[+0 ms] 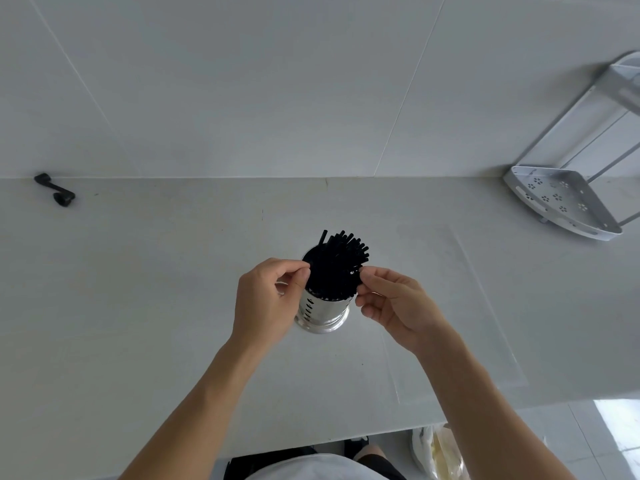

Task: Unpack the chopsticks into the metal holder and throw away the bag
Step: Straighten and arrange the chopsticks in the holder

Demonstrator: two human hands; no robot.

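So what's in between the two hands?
In the head view, the metal holder full of black chopsticks stands between the left hand and right hand, whose fingertips touch the bundle.

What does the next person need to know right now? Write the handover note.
Left hand: fingers pinched at the left side of the chopsticks; whether it grips one is unclear.
Right hand: fingertips pinched at the right edge of the bundle, same doubt.
Metal holder: upright on the counter, between both hands, with the black chopsticks standing in it, tops fanned out.
Done: chopsticks look to be in the holder.
Left: a clear bag seems to lie flat on the counter to the right, hard to confirm; find it and bin it. No bin in view.
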